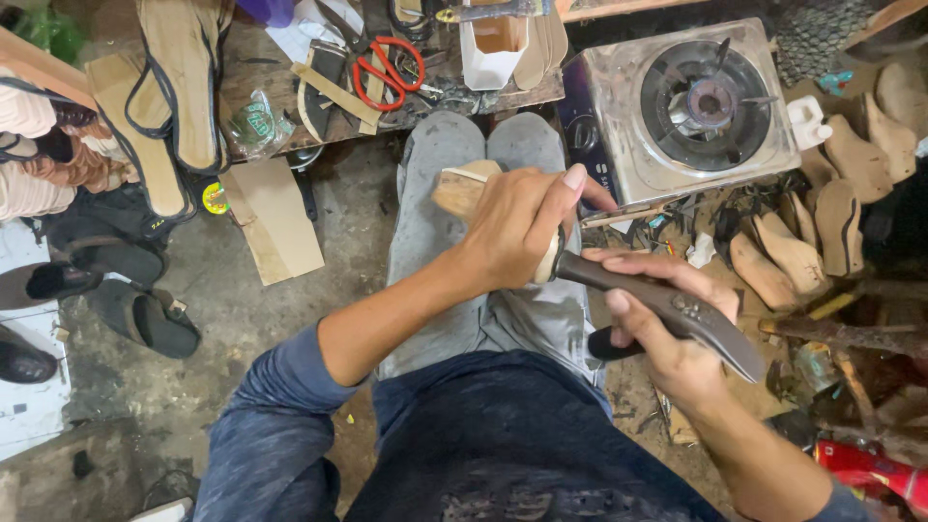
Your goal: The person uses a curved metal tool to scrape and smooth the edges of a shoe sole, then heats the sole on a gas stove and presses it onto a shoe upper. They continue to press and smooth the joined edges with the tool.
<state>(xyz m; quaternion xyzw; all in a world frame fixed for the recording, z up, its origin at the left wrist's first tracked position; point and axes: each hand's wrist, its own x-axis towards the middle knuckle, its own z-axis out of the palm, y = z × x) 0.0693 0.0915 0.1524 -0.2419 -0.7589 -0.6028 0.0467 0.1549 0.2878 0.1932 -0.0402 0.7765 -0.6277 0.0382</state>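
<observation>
Cluttered workshop floor fills my head view, grey concrete [242, 319] strewn with scraps, and I am looking straight down over my own knees in grey trousers [454, 193]. At centre, my left hand [517, 227] is wrapped around a pale wooden shoe block [462, 188], fingers curled over its top and thumb stretched toward one o'clock, so the block sits pinned on my lap. My right hand [657, 329], toward four o'clock from it, is closed around a dark-handled tool [667, 309]; its dark body runs from the block's lower edge down to a pointed end near four o'clock, and I cannot tell exactly what kind of tool it is. Where the tool meets the block is hidden behind my left hand. At two o'clock stands a single-burner gas stove [677, 126] in shiny metal, just beside my right knee. At three o'clock a heap of wooden shoe forms [793, 251] lies on the ground. At twelve o'clock a low wooden bench [261, 68] carries red-handled scissors [387, 68] and a white carton [493, 48]. At ten o'clock flat sandal soles [184, 87] with dark edging lean against it, and dark slippers [145, 314] rest on the floor at nine o'clock. A cardboard piece [275, 217] lies under the bench edge.
</observation>
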